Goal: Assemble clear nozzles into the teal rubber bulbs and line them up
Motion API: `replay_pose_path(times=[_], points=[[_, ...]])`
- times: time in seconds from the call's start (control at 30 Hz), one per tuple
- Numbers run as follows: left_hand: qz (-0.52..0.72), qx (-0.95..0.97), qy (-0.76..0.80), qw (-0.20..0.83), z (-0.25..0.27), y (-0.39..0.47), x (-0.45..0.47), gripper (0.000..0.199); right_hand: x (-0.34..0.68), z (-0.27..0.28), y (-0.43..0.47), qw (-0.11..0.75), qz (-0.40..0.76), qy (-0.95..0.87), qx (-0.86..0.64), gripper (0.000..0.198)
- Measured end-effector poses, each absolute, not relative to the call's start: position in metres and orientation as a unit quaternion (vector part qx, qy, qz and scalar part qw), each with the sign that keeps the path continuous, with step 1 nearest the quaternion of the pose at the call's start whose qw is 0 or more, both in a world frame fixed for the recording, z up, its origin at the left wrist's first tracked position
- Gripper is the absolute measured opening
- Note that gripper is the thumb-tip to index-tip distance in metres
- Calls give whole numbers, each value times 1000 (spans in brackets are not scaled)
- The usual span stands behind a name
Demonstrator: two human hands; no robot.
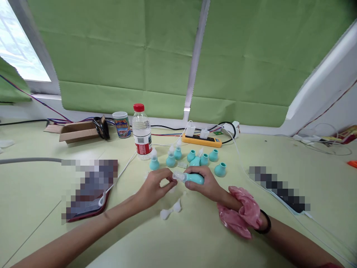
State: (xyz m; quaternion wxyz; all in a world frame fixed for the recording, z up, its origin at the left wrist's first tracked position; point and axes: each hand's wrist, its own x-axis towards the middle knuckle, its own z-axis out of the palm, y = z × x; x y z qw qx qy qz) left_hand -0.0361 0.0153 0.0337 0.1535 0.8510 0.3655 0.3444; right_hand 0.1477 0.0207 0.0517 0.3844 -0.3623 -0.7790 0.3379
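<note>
In the middle of the table my right hand (208, 183) is wrapped round a teal bulb nasal aspirator (195, 178). Its clear nozzle points left. Just beside that tip, the thumb and forefinger of my left hand (156, 186) are pinched together; what they hold, if anything, is hidden. Several translucent white soft tips (166, 213) lie on the table below my hands. Beyond the hands stand teal bulbs fitted with clear nozzles (171, 160), and several open-necked teal bulbs (220, 169) are to their right.
A red-capped bottle (142, 136) and a printed can (122, 125) stand behind my left hand. Farther back are an open cardboard box (80, 131) and a yellow power strip (202, 140). A phone-like device (93, 190) with a white cable lies left, a blurred dark device (280, 190) right.
</note>
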Motion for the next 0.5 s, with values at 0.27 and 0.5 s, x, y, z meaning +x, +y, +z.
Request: replay_pose_path(times=[0.27, 0.5], points=[[163, 930, 325, 53, 25, 8, -33, 17, 149, 55, 20, 376, 269, -810, -361, 10], [128, 920, 364, -69, 47, 21, -47, 21, 147, 53, 18, 374, 249, -816, -363, 8]])
